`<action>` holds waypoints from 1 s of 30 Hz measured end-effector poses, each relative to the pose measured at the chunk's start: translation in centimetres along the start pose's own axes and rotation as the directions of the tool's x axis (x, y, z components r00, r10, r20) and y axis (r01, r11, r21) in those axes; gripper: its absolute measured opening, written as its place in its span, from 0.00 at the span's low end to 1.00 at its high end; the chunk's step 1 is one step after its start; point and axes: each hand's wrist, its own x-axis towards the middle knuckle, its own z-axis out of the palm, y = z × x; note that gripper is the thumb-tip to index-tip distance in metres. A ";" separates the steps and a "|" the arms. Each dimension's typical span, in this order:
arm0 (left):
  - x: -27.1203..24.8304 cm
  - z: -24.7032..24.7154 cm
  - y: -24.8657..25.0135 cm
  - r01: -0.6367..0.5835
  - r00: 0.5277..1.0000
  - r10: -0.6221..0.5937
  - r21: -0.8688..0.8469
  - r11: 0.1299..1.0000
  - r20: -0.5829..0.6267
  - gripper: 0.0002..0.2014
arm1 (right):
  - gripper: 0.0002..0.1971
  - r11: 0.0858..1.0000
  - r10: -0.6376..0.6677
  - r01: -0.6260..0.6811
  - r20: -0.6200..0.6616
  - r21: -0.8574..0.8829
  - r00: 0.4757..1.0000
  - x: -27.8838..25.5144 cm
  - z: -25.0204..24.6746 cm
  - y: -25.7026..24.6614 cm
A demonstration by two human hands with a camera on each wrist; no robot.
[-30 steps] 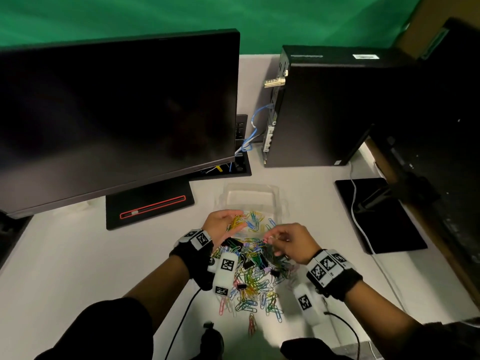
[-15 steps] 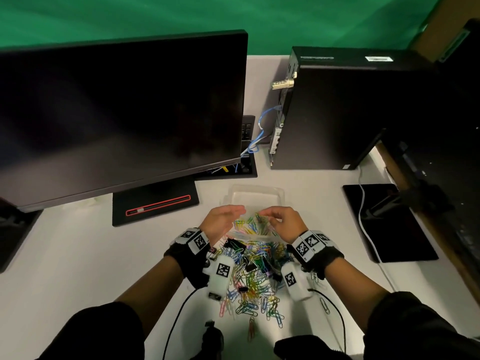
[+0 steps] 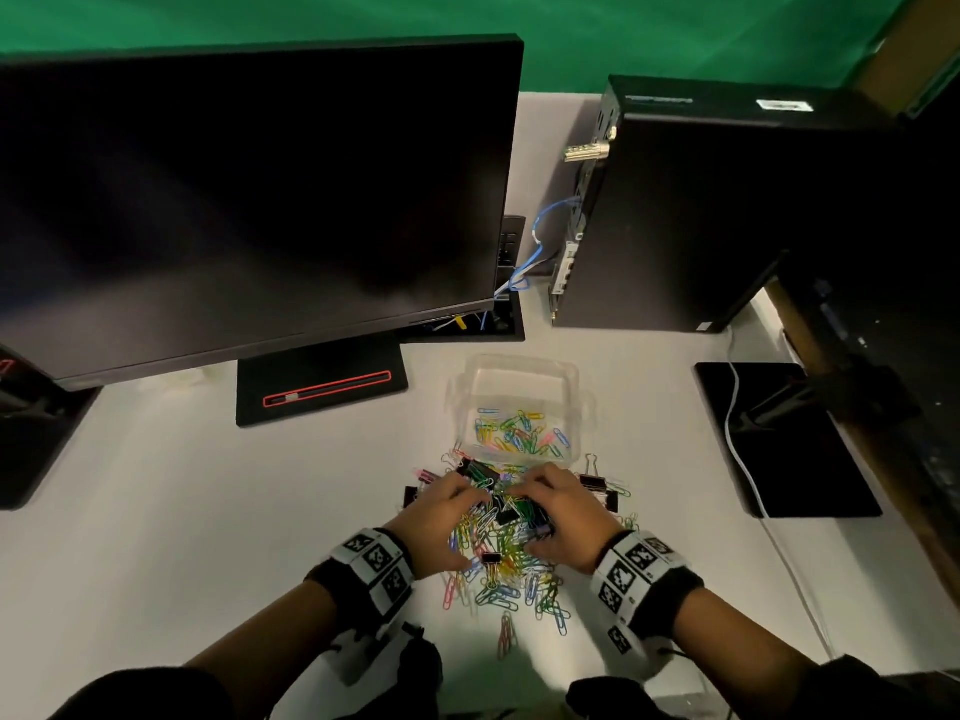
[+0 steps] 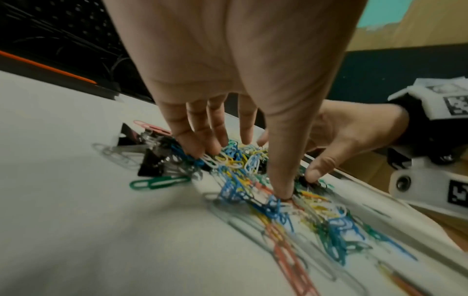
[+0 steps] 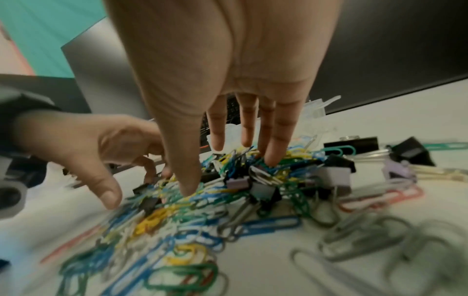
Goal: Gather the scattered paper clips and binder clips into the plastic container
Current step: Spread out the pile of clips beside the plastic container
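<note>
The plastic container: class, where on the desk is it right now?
In the head view the plastic container sits mid-desk, just beyond the clip pile, in front of the computer tower.

Both forearms reach forward, wrists banded. Left hand (image 3: pixel 441 522) and right hand (image 3: pixel 558 517) sit palm-down side by side, fingers (image 4: pixel 200 138) spread and extended downward, fingertips nearly meeting.

Both hands back from over plastic container (image 3: pixel 519 374). Left hand (image 3: pixel 441 522) and right hand (image 3: pixel 561 517) now down on clip pile (image 3: pixel 501 558), fingertips spread into it. Container holds colored paper clips (image 3: pixel 519 431), uncovered.
</note>
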 end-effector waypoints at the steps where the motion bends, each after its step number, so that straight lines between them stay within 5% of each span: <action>1: 0.2 0.4 0.0 -0.008 1.000 0.009 0.056 0.998 -0.015 0.42 | 0.39 0.998 0.007 -0.006 0.015 -0.055 1.000 0.3 0.3 -0.2; 3: 0.6 1.0 0.2 0.009 0.999 -0.003 0.187 0.982 -0.035 0.45 | 0.41 0.991 0.014 -0.009 0.038 -0.132 0.999 0.8 0.7 -0.5; 6: 1.0 1.6 0.3 0.052 0.996 -0.031 0.267 0.962 -0.080 0.43 | 0.30 0.994 0.007 -0.004 0.022 -0.109 1.000 1.1 0.8 -0.8; 15: 0.5 1.7 -0.1 -0.018 0.980 0.048 0.152 0.988 -0.196 0.13 | 0.06 0.978 0.118 -0.102 -0.077 0.184 0.990 0.7 -0.6 -0.6; 23: 0.2 -0.1 -0.5 0.078 0.958 -0.142 -0.249 0.965 -0.251 0.07 | 0.09 0.891 0.235 -0.166 -0.116 0.423 0.965 0.6 -1.7 0.5; 30: 1.1 -2.0 -1.0 0.139 0.953 -0.290 -0.716 0.684 -0.092 0.06 | 0.10 0.754 0.270 -0.104 -0.161 0.648 0.949 1.7 -4.2 0.7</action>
